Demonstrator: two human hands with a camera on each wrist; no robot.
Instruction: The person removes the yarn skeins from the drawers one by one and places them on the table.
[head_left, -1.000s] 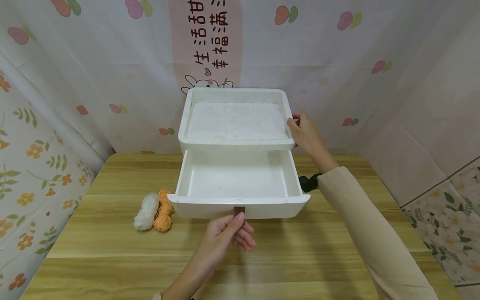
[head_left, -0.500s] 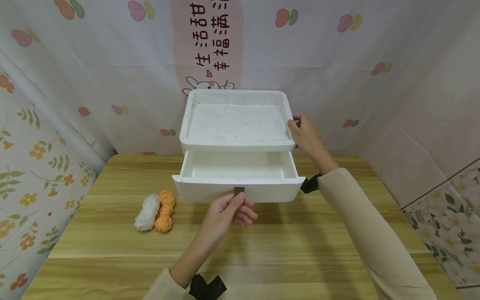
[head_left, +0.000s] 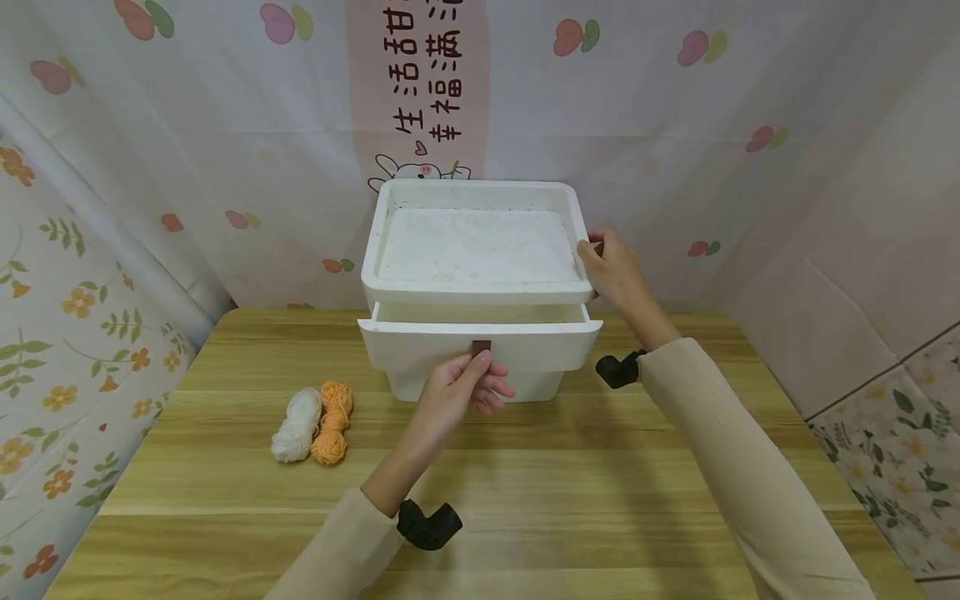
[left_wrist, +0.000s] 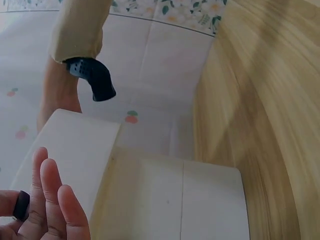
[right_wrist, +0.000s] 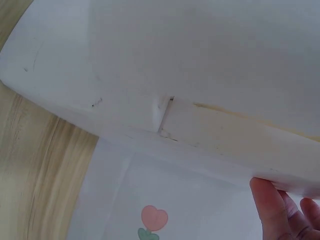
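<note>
A white drawer unit (head_left: pixel 480 292) with a shallow, recessed top sits on a wood-grain table (head_left: pixel 540 508). Its drawer (head_left: pixel 543 346) is partly pulled out at the unit's front, showing a narrow strip of the inside below the unit's top edge.

The person's two hands are well apart. At the front of the unit, the left hand (head_left: pixel 459 387) pinches the drawer's brown pull tab (head_left: pixel 481 347) between thumb and index finger, the other fingers extended. At the unit's right side, the right hand (head_left: pixel 613 267) grips the rim of the top. Both arms wear beige sleeves (head_left: pixel 750 467), with a black device (head_left: pixel 430 527) at each wrist.

To the left of the unit, near its front corner, a white yarn skein (head_left: pixel 297 425) and an orange yarn skein (head_left: pixel 332 423) lie side by side. Behind the unit hangs a pale fabric backdrop (head_left: pixel 600 125) printed with fruit, a rabbit and Chinese characters.
</note>
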